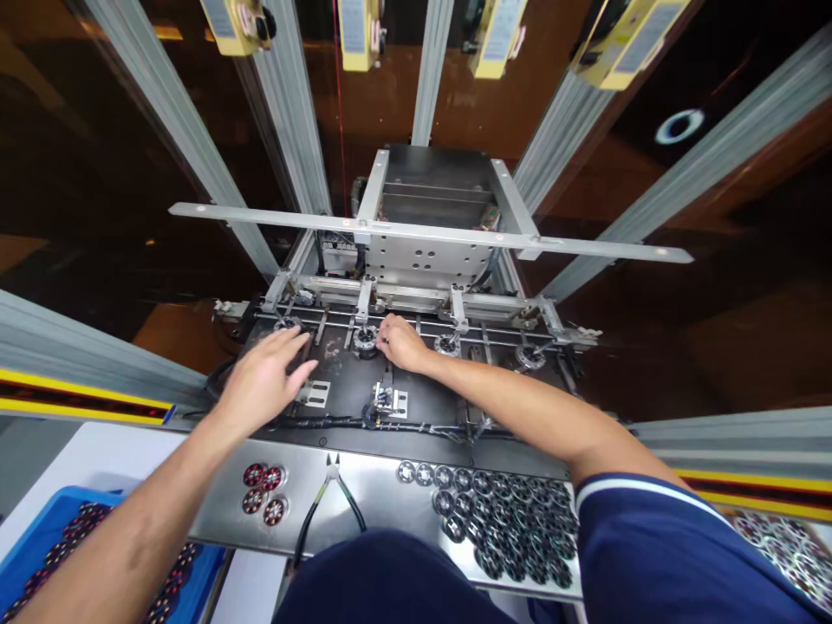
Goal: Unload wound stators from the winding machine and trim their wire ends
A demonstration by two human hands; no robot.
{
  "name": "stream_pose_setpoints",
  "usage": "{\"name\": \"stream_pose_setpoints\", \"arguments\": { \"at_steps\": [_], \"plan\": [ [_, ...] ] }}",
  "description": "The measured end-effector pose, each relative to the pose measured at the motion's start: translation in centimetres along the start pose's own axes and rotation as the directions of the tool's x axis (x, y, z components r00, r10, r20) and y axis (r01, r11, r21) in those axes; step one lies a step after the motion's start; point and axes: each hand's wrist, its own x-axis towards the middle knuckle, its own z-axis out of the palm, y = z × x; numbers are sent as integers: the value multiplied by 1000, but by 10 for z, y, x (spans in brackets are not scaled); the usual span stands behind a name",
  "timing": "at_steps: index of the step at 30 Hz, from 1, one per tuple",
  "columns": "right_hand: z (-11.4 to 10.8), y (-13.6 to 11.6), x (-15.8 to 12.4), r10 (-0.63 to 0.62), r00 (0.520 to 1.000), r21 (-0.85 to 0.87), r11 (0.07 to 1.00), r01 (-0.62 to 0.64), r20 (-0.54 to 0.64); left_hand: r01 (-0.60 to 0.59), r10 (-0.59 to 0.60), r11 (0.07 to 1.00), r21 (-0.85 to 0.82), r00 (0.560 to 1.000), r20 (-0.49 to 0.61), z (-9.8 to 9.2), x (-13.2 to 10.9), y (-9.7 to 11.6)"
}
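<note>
My left hand is over the left end of the machine bed, fingers spread and holding nothing I can see. Its fingertips are near a round spoked part, which resembles a motor stator, at the leftmost station. My right hand has its fingers pinched together just right of the round part on the second station. Whatever is between those fingers is hidden. Further right, similar parts sit at the third station and the fourth station.
On the metal ledge lie several red-wound round parts, cutting pliers and many dark-silver round parts. A blue bin of wound parts stands left. A long metal bar crosses behind; yellow units hang above.
</note>
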Motion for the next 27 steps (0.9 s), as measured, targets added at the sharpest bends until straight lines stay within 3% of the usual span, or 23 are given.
{"name": "stream_pose_setpoints", "arguments": {
  "at_steps": [3,6,10,12,15,20,27],
  "plan": [
    [-6,0,16,199,976,40,978,-203,89,-64,64,998,-6,996,61,20,12,35],
    [-9,-3,36,342,908,85,925,-371,242,-88,87,996,2,988,124,50,24,56],
    [-6,-4,52,443,812,142,840,-524,379,-87,80,996,30,981,178,78,33,62],
    [-5,-2,55,469,795,172,809,-561,386,-89,79,995,41,977,199,84,35,59],
    [-10,5,56,480,821,240,796,-556,308,-106,94,993,44,970,224,87,36,55],
    [-16,10,50,397,896,398,803,-444,198,-136,119,989,50,961,249,90,40,53],
    [-1,8,49,372,902,505,748,-431,219,-183,158,981,58,941,300,86,46,52]
  ]
}}
